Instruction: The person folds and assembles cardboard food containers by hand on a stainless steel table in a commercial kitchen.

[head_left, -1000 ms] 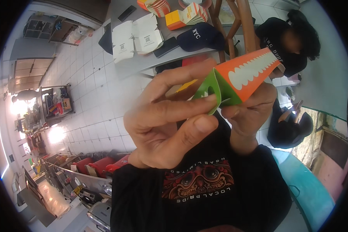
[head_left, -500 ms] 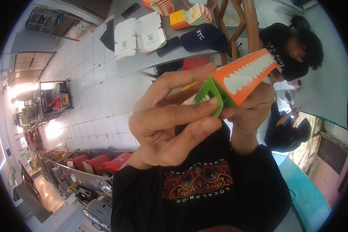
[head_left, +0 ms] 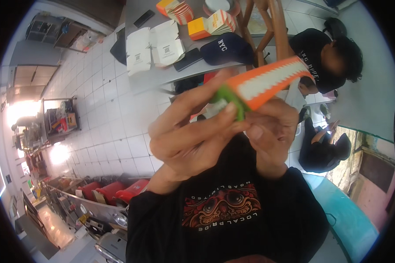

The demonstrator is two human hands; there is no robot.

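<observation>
Between my two hands, in front of my chest, is a folding carton, orange with a white jagged-edged panel and a green end. My left hand grips the green end, with the index finger and thumb pressed at its flap. Around the lower right side of the carton my right hand is closed, its thumb close to the green flap. The carton tilts up to the right, and motion blurs the green end. Its far side and underside are hidden.
On the grey table lie white unfolded cartons, a dark phone, a navy cap and stacked orange-yellow cartons. A person in black is at the right, beyond a wooden chair. Another person sits lower right.
Both hands and the carton have shifted slightly left. The green end flap now sits closer in under my left fingertips, and my right thumb has come into view beside it.
</observation>
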